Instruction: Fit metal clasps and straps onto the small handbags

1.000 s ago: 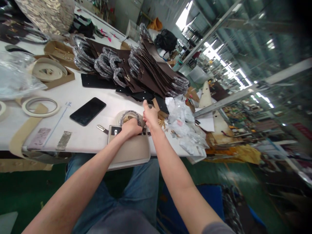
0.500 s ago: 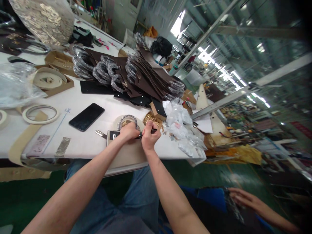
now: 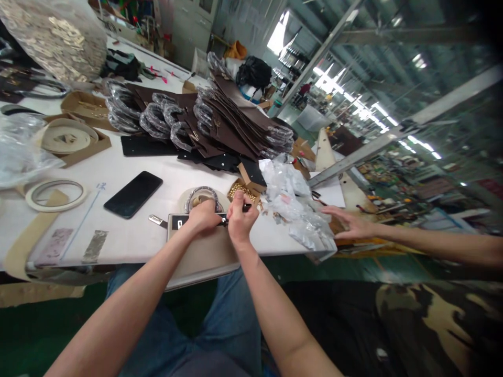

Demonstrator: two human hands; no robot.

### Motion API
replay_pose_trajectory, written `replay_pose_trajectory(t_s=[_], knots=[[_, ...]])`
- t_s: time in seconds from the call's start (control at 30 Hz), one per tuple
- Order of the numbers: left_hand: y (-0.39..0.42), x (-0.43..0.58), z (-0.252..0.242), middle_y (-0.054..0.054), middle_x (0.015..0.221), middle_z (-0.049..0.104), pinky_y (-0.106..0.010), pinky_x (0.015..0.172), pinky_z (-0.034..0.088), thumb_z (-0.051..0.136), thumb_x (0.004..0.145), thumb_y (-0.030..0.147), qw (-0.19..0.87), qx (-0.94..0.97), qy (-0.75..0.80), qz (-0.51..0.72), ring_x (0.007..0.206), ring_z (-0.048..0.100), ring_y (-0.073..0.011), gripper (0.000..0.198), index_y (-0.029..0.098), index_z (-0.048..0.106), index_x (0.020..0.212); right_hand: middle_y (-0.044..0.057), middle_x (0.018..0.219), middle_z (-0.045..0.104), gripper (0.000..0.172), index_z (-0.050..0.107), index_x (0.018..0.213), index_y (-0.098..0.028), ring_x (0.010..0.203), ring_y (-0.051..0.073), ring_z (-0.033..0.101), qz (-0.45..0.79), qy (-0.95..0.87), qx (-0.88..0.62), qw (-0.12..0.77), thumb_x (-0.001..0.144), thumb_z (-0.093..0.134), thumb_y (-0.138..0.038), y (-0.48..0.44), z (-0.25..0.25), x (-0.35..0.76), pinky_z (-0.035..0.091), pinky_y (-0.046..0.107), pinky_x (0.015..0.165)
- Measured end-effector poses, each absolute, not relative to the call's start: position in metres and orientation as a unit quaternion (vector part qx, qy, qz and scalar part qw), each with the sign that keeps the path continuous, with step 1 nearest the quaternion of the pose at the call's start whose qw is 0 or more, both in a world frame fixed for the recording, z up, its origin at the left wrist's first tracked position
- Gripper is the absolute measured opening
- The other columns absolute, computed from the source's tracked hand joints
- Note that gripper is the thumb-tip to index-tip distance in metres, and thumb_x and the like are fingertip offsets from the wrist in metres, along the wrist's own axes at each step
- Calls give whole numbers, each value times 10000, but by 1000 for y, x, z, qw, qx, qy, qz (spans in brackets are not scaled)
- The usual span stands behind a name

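A beige bag [image 3: 204,256] lies at the table's front edge, partly overhanging it above my legs. Along its top runs a black strip [image 3: 181,221] with small metal fittings, and a short strap with a metal end [image 3: 157,220] sticks out left. My left hand [image 3: 204,215] is closed over this top edge, its fingertips partly hidden. Behind it shows a round, plastic-wrapped handle [image 3: 200,191]. My right hand [image 3: 240,217] makes a fist around a dark-handled tool [image 3: 247,208], held against the strip's right end; its tip is hidden. Just behind stands a small box of gold metal pieces [image 3: 238,189].
A black phone [image 3: 133,193] and tape roll [image 3: 57,195] lie left. Brown bag pieces [image 3: 236,123] with wrapped handles are stacked behind. Clear plastic bags [image 3: 291,199] lie right, near another person's hand [image 3: 349,222]. A metal post [image 3: 338,165] slants across the right.
The other person's hand has risen from low at the right to beside the plastic bags. My hands keep their grip in nearly the same place; the view has shifted slightly.
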State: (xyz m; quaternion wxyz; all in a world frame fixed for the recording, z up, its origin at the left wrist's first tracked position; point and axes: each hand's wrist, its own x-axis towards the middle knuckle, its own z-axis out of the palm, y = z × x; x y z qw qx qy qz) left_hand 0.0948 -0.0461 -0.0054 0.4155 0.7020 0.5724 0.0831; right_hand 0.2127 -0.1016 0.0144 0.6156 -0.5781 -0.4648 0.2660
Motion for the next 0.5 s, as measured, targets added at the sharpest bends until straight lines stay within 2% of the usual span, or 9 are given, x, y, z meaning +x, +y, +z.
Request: replay_pose_trajectory(t_s=[0.1,0.13,0.23,0.3,0.33,0.4,0.5], knots=[[-45,95,-6,-158,1197,848,-397,979,624,803,855,403,414,705,568,93,1170,798,-366,334,220,748,1129,-38,618,490,633,520,737,-249,550,138,490,238,-453,-558,653,1105,659,-745,-91,9,215,417,250,513],[-46,95,-6,-143,1178,850,-383,964,621,811,852,392,418,705,564,99,1151,798,-352,322,223,750,1120,-49,600,460,655,491,731,-252,519,129,454,265,-431,-555,660,1084,677,-772,-83,11,220,388,245,477],[-47,93,-10,-101,1112,852,-334,909,609,839,846,356,451,694,546,133,1078,794,-303,327,218,756,1130,-108,564,294,776,356,724,-270,449,88,235,428,-336,-538,644,948,774,-884,-56,29,259,225,224,378],[-46,91,-15,-101,1091,849,-330,895,600,855,845,346,472,680,536,165,1048,788,-295,346,204,760,1147,-128,591,258,822,339,752,-273,468,72,148,512,-304,-526,608,854,858,-902,-49,41,301,157,205,371],[-45,90,-17,-109,1081,847,-338,892,597,862,840,344,476,675,536,175,1034,786,-302,348,198,762,1140,-124,614,299,805,379,780,-268,476,69,155,521,-308,-532,592,827,895,-885,-51,44,324,150,197,379],[-43,90,-20,-119,1057,842,-358,880,589,874,825,348,476,668,544,177,1004,783,-318,340,194,763,1108,-92,675,429,737,476,862,-260,486,78,242,463,-337,-594,565,823,920,-848,-62,39,366,168,196,401],[-41,92,-19,-120,1051,840,-369,854,569,855,831,360,463,674,554,154,989,781,-330,306,202,746,1069,-5,775,594,617,562,949,-254,592,165,490,246,-400,-733,493,915,843,-802,-84,11,405,359,251,489]])
